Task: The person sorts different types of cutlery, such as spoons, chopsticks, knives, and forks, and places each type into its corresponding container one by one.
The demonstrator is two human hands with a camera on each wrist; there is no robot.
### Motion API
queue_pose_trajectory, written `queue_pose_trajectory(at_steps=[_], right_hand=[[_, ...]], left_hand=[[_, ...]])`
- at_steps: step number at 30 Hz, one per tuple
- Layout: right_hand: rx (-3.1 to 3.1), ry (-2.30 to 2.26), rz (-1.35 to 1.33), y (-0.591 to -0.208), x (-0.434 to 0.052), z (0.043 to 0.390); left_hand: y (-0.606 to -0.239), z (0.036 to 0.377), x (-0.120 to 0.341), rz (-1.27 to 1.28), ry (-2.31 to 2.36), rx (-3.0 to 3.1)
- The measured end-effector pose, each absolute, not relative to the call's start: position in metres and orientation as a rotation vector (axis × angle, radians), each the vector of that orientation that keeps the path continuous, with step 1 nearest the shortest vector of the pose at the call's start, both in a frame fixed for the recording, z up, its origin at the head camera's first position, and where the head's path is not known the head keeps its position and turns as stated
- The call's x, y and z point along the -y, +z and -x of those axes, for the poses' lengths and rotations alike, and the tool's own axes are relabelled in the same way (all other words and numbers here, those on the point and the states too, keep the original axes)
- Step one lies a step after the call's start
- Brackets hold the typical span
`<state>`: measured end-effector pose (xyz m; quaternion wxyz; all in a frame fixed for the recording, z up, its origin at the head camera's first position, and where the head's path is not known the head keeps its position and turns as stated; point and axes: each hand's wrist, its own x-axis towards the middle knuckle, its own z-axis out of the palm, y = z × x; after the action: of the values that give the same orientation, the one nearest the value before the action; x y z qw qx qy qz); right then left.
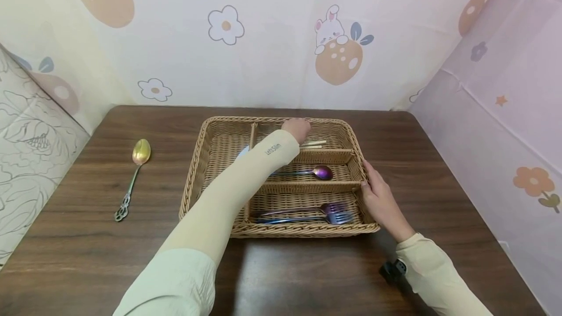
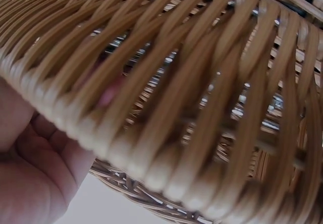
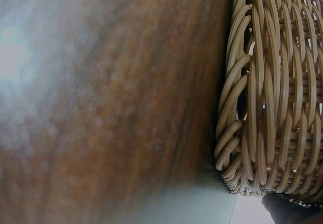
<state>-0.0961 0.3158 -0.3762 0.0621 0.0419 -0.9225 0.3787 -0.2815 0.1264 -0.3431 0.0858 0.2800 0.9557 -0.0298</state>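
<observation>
A wicker cutlery basket with several compartments stands in the middle of a dark wooden table. My left hand reaches over into its far compartment, just above a pair of pale chopsticks; its fingers are hidden behind the back of the hand. In the left wrist view my palm lies close against the wicker weave. My right hand rests with straight fingers on the basket's right rim, whose wall fills the right wrist view. A purple spoon lies in the middle compartment and two forks in the near one.
A gold spoon lies on the table left of the basket. A pale object shows in the basket's left compartment, mostly hidden by my forearm. Patterned cloth walls close in the table at the back and right.
</observation>
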Motion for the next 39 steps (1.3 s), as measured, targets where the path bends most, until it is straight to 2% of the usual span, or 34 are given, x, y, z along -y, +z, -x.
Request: queue_pose_trajectory(at_steps=[12,19,26,32,39], right_hand=[[2.805,1.172,-0.134,-0.379,-0.316,0.101],[2.795,1.174,-0.154,-0.384,-0.317,0.105],[2.803,1.154,-0.171,-0.383,-0.322,0.11],[2.817,1.14,-0.173,-0.381,-0.323,0.114],[2.826,1.147,-0.187,-0.384,-0.327,0.116]], left_hand=[[-0.345,0.283,-0.121,-0.833,-0.023,-2.88],[-0.321,0.283,-0.104,-1.013,0.085,-2.862],[-0.286,0.265,-0.052,-1.091,0.328,-2.822],[-0.273,0.252,0.008,-1.133,0.345,-2.887],[-0.277,0.243,0.077,-0.947,0.312,-2.984]])
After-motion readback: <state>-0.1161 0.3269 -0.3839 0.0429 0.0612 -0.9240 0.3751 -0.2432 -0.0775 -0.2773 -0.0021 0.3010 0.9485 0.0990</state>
